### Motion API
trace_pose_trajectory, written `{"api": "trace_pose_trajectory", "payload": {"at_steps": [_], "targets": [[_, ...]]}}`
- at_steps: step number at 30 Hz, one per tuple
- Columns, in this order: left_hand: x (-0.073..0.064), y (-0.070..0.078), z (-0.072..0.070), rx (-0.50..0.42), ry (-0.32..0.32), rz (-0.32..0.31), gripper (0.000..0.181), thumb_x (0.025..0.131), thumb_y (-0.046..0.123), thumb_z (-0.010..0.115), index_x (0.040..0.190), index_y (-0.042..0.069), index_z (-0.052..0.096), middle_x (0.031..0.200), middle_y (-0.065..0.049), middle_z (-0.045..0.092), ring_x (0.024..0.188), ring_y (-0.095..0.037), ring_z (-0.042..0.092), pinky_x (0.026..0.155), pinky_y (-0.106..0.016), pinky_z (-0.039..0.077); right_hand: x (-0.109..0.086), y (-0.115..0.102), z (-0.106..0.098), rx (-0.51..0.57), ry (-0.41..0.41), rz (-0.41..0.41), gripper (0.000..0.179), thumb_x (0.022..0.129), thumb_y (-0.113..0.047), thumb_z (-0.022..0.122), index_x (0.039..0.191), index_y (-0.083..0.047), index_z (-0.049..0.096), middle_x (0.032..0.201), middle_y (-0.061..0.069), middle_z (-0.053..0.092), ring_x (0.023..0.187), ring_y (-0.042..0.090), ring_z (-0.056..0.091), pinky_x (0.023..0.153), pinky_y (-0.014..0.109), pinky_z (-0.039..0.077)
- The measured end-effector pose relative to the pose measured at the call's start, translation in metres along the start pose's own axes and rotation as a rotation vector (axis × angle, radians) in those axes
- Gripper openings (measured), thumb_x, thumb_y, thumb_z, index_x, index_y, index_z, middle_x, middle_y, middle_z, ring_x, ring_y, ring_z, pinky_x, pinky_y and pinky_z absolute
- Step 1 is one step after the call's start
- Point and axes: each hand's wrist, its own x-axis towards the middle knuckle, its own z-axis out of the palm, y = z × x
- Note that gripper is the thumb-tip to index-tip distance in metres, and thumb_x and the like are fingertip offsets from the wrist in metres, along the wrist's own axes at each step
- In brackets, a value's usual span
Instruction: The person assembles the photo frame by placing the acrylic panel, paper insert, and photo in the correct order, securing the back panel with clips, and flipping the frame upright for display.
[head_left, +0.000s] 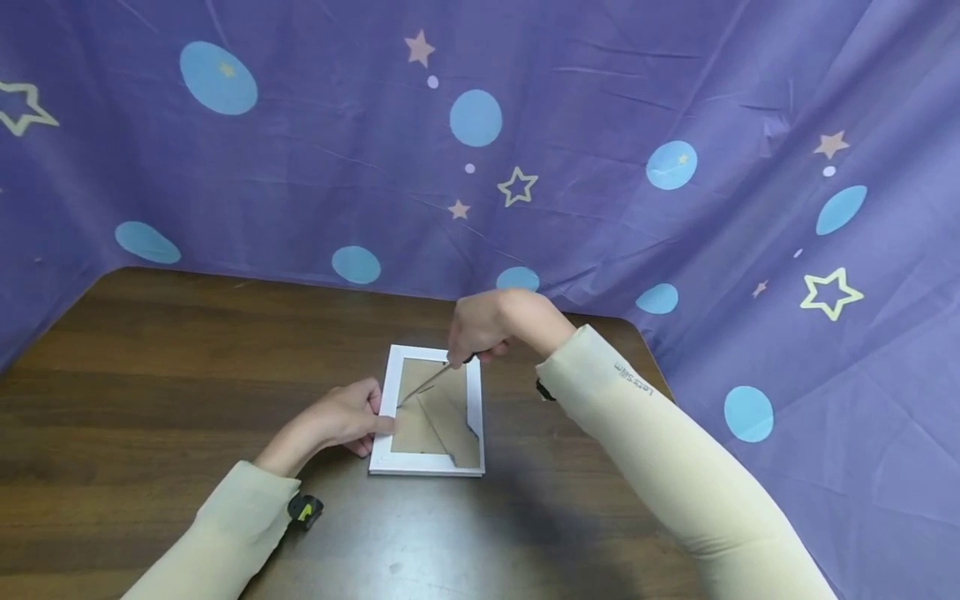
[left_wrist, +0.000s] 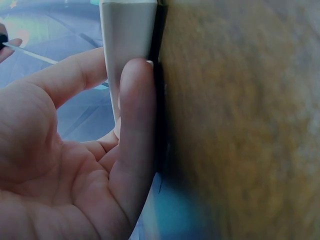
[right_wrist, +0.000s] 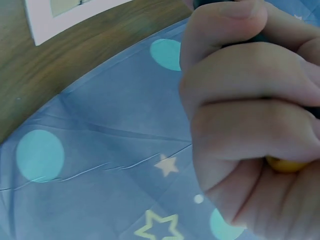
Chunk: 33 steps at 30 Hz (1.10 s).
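A white picture frame lies on the table, its brown backing board facing up. My left hand grips the frame's left side, thumb on top of the rim. In the left wrist view, the fingers lie along the outer edge of the frame. Curled round a screwdriver's dark handle, my right hand is above the frame's far part. The screwdriver's thin metal shaft slants down left, its tip by the inner edge of the left rim. A yellow handle end shows under the curled fingers.
The brown wooden table spreads around the frame. A purple curtain with stars and blue ovals hangs behind and to the right. Both forearms wear pale sleeves, and dark straps sit at the wrists.
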Motion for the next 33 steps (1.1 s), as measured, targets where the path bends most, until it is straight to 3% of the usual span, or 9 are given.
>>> {"api": "trace_pose_trajectory", "payload": {"at_steps": [2,5,17,27,33], "targets": [[0.000,0.000,0.000,0.001,-0.002,0.001,0.034,0.092,0.010,0.080,0.098,0.001,0.048,0.077,-0.014,0.062,0.058,-0.020,0.065,0.053,-0.031,0.063,-0.001,0.007,0.003,0.034,0.006,-0.003,0.024,0.104,-0.029,0.068,0.124,-0.020,0.076,0.063,-0.003,0.058,0.048,0.005,0.041,0.046,0.020,0.034],[0.000,-0.001,0.000,-0.003,-0.002,0.003,0.033,0.092,0.009,0.080,0.098,0.001,0.048,0.077,-0.014,0.063,0.059,-0.020,0.065,0.054,-0.031,0.063,-0.002,0.013,0.006,0.057,0.006,-0.011,0.028,0.104,-0.030,0.068,0.129,-0.019,0.075,0.064,-0.002,0.059,0.048,0.005,0.042,0.045,0.019,0.033],[0.000,-0.001,-0.001,-0.008,-0.001,0.007,0.034,0.092,0.010,0.080,0.099,0.001,0.048,0.077,-0.013,0.062,0.060,-0.020,0.065,0.053,-0.030,0.062,-0.002,0.031,0.016,0.131,-0.005,-0.061,0.023,0.108,-0.026,0.063,0.124,-0.019,0.079,0.062,-0.003,0.053,0.047,0.004,0.037,0.044,0.019,0.031],[0.002,-0.002,0.000,-0.004,0.000,0.006,0.034,0.092,0.012,0.080,0.099,0.002,0.048,0.076,-0.013,0.061,0.059,-0.019,0.064,0.053,-0.030,0.062,0.003,0.057,0.037,0.210,0.017,-0.057,0.021,0.107,-0.031,0.066,0.119,-0.023,0.082,0.061,-0.003,0.054,0.045,0.005,0.037,0.042,0.020,0.030],[0.001,-0.001,0.000,-0.008,0.000,0.005,0.034,0.092,0.011,0.080,0.099,0.002,0.048,0.076,-0.013,0.061,0.059,-0.020,0.063,0.053,-0.031,0.062,0.007,0.070,0.047,0.239,0.015,-0.076,0.024,0.106,-0.032,0.067,0.123,-0.021,0.081,0.061,-0.003,0.053,0.046,0.004,0.037,0.042,0.019,0.031]]}}
